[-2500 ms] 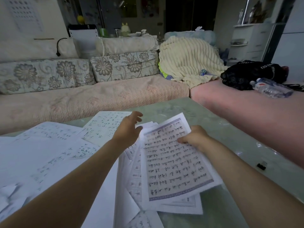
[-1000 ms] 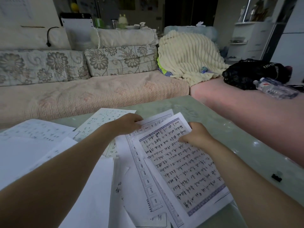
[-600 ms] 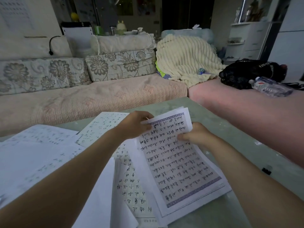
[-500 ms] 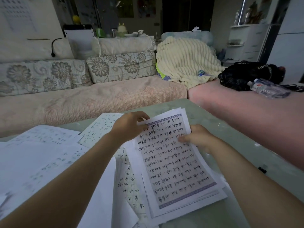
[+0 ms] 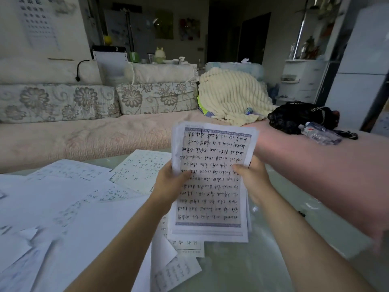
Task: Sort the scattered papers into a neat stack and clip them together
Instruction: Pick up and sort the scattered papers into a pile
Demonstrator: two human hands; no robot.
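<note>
A small stack of papers point(image 5: 212, 186) stands nearly upright above the glass table point(image 5: 273, 260), its top sheet covered in handwritten lines inside a blue border. My left hand point(image 5: 168, 186) grips the stack's left edge and my right hand point(image 5: 251, 178) grips its right edge, thumbs on the front. More loose sheets point(image 5: 69, 199) lie scattered flat over the left half of the table, and a few point(image 5: 179, 268) lie under the stack. A small black binder clip point(image 5: 301, 213) lies on the table at the right.
A pink sofa point(image 5: 88, 138) with floral cushions runs behind the table and along the right side. On it lie a cream blanket point(image 5: 231, 95), a black bag point(image 5: 299, 116) and a water bottle point(image 5: 320, 133).
Both hands have lifted the gathered sheets off the table and turned them from lying slanted to standing nearly upright. The left hand moved from the top corner to the left edge.
</note>
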